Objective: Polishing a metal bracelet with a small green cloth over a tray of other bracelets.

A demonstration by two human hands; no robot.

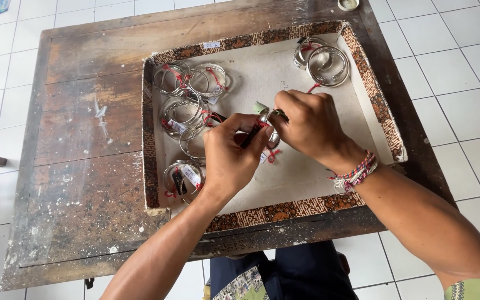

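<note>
Two hands meet over tray (381,114) on wooden worktop (84,183). Left hand (231,158) pinches a dark tool (253,135), fingers closed on it; right hand (306,125) grips silver bangle (274,129) w/ red thread, just above tray's centre. More bangles (190,83) lie at tray's left & top right.

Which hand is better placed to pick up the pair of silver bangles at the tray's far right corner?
Right hand, probably: it sits just below that red-tied silver bangle pair, while the left hand is farther away, nearer the left-side bundles.
</note>
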